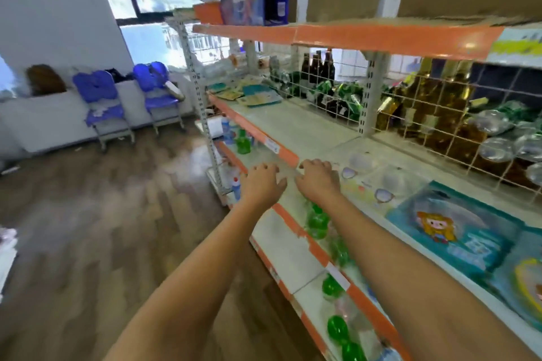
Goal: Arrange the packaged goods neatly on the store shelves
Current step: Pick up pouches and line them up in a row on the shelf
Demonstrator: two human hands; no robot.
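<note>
Hands [289,182] at shelf [308,129] edge; fingers curled.

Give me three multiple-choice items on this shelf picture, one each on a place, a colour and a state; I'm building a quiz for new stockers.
1. Where do the brown glass bottles stand?
A. behind the wire grid at the back of the middle shelf
B. on the floor by the chairs
C. on the top shelf

2. What colour are the front strips of the shelf edges?
A. blue
B. orange
C. black

3. How are the two hands?
A. each grips a bottle
B. both hold one box
C. both hold nothing, fingers bent, over the shelf front

Key: 1 A, they show through the grid. 2 B, every strip is orange. 3 C, the left hand and right hand have nothing in them.
</note>
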